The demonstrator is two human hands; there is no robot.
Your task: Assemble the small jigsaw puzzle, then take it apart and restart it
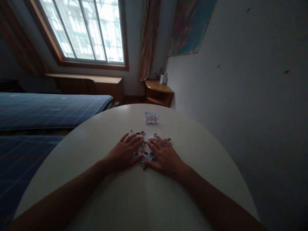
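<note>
My left hand (124,153) lies flat on the round white table (101,134), fingers stretched out over a heap of small coloured puzzle pieces (145,150). My right hand (164,157) lies flat beside it, fingers spread on the same heap. The two hands almost touch, and pieces show between and beyond the fingers. Many pieces are hidden under the palms. A small printed picture card (151,117) lies on the table a little beyond the heap, untouched.
A bed with a blue checked cover (45,110) stands left of the table. A grey wall (252,96) runs close along the right. A wooden corner shelf (158,93) and a window (89,30) are at the back.
</note>
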